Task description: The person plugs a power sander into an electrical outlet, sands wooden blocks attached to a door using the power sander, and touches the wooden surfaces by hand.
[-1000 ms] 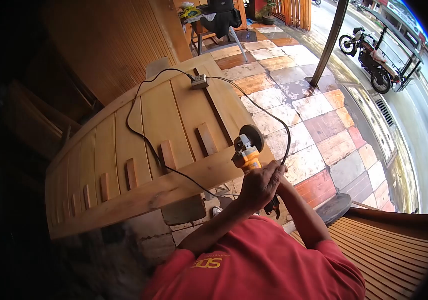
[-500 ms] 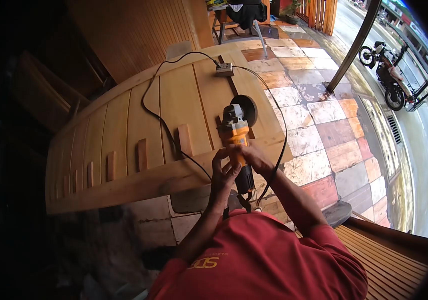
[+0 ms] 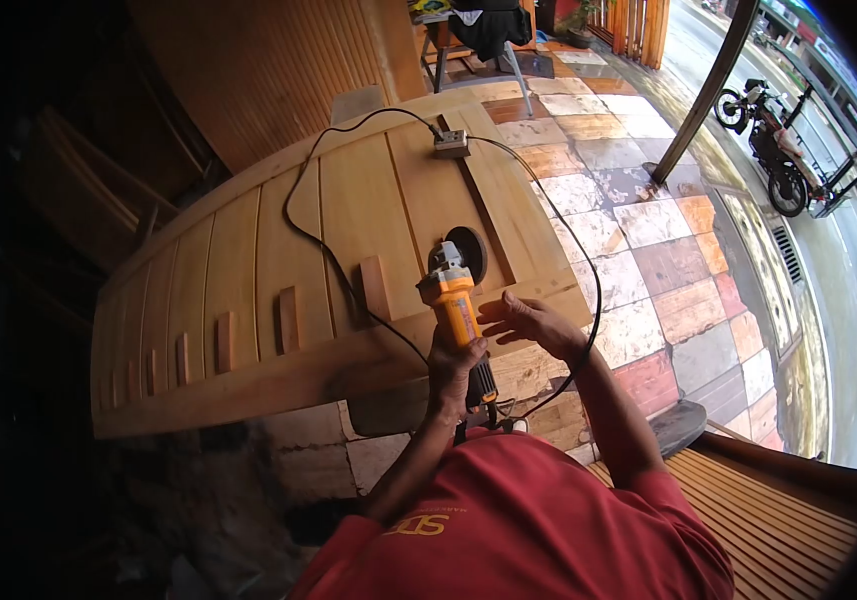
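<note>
My left hand (image 3: 454,365) is wrapped round the body of an orange and black angle grinder (image 3: 457,308), whose dark disc (image 3: 469,256) points away from me over the panel. Just right of the grinder, my right hand (image 3: 539,324) has its fingers apart and holds nothing. Beneath the tool lies a large wooden panel (image 3: 359,205) with grooves and a row of short wood blocks (image 3: 289,318) along its near side. A socket box (image 3: 451,144) sits on the panel's far part, and black cords (image 3: 324,245) run from it.
A folding stand (image 3: 521,75) with dark cloth is at the far end. A metal post (image 3: 709,90) rises from the tiled floor (image 3: 689,310). Slatted wood (image 3: 729,500) lies at the lower right. A motorcycle (image 3: 779,155) is parked at the roadside.
My right hand has come off the grinder and spread its fingers. The grinder, held in my left hand, has moved lower in view. Earlier, both hands were on it.
</note>
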A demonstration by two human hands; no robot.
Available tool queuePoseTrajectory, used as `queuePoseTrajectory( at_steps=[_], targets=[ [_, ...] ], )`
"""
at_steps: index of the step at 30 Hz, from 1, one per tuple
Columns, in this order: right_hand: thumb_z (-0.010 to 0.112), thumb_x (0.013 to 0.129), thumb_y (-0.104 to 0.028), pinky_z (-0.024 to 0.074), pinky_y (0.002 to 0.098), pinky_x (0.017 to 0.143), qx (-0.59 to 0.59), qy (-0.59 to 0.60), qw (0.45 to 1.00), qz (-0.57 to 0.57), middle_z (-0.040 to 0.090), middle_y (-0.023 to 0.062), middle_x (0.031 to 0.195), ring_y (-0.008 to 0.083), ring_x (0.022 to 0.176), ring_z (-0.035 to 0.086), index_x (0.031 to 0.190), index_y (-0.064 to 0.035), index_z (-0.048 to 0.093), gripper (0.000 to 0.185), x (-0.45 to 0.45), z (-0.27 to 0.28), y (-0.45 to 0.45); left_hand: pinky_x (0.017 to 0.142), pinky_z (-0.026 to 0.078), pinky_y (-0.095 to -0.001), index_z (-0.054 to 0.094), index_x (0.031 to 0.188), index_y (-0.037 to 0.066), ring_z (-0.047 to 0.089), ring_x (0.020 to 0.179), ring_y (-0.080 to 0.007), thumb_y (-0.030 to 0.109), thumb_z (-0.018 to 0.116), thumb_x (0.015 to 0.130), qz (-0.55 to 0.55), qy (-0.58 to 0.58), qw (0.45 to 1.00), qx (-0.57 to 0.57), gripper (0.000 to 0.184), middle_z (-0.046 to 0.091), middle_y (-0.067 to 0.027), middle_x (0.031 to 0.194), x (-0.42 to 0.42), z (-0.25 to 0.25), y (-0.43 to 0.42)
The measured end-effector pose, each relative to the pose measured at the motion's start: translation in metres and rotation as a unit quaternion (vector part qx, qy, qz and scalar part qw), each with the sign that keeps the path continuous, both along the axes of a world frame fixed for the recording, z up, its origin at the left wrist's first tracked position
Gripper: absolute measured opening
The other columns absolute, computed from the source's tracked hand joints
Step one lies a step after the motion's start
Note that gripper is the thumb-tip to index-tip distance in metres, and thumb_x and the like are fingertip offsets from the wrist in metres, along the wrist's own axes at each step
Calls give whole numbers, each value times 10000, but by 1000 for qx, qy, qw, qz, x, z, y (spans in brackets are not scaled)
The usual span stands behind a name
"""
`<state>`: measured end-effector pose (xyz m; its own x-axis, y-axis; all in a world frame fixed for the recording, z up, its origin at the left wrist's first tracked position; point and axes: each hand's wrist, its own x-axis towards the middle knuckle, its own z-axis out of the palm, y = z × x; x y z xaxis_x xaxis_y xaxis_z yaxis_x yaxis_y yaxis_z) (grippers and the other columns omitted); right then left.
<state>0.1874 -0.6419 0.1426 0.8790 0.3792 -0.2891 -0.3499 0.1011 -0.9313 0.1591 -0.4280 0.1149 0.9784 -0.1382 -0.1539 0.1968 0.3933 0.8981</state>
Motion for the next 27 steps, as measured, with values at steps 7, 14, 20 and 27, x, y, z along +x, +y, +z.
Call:
queuePoseTrajectory(
  at_steps=[7, 14, 20, 27],
  targets=[
    [462, 1071, -610, 590, 373, 659, 209, 262, 940, -59, 771, 143, 891, 261, 696, 732, 1070, -24, 693, 630, -73, -59, -97, 603, 601, -311, 547, 1207, 69, 700, 745, -173, 191, 792, 899, 116, -5, 993, 3, 412, 687, -81, 907, 19, 30, 57],
    [513, 1044, -606, 275, 245, 329, 164, 379, 828, -379, 477, -46, 484, 97, 336, 356, 792, -117, 709, 583, -167, -144, -194, 716, 611, -341, 578, 1123, 28, 689, 731, -213, 210, 802, 912, 242, -20, 968, 57, 358, 678, -102, 871, 67, 69, 147],
    [573, 1054, -566, 229, 235, 473, 36, 76, 901, -425, 410, -89, 667, 39, 506, 312, 1140, -64, 718, 530, -126, -65, -273, 631, 604, -317, 604, 1092, 38, 673, 679, -180, 151, 818, 897, 267, -14, 956, 122, 311, 656, -69, 832, 116, 38, 245],
    [783, 961, -383, 257, 228, 538, -357, -176, 785, -475, 433, -119, 702, 7, 586, 335, 1175, -108, 762, 349, -32, 79, -327, 541, 575, -318, 612, 1082, 56, 642, 589, -169, 124, 825, 873, 274, 38, 941, 193, 307, 639, -44, 818, 138, 12, 293]
  ],
)
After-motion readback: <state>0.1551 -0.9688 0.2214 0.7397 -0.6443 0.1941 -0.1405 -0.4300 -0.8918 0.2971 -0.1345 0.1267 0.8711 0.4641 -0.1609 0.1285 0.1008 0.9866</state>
